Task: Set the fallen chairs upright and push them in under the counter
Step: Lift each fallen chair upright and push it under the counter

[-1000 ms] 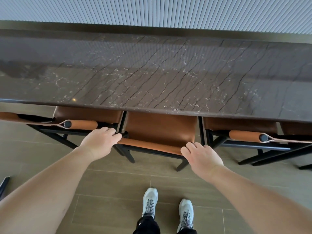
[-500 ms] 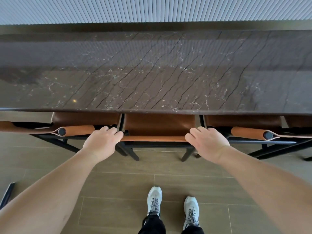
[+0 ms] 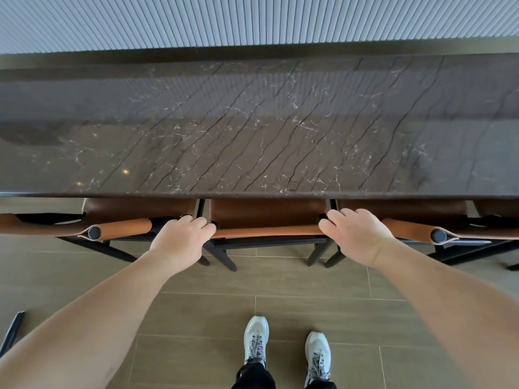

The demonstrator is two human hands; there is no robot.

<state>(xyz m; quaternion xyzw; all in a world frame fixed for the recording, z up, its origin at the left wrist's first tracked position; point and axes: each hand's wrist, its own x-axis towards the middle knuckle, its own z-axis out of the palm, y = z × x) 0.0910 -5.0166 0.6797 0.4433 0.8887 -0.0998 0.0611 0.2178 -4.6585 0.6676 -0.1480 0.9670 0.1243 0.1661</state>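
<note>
Three leather chairs stood upright, tucked under the marble counter's [image 3: 252, 130] near edge; the left hand [image 3: 179, 242] curled its fingers over the middle chair's [image 3: 266, 217] backrest at its left corner; the right hand [image 3: 355, 238] gripped its right corner.

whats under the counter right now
Under the counter sit brown chairs side by side; the middle chair is gripped by the left hand and right hand. The seat fronts are covered by the counter.

Bare forearms, no sleeves; light grey laced sneakers [image 3: 286, 346] with dark laces, and black trouser cuffs [image 3: 254, 374]
</note>
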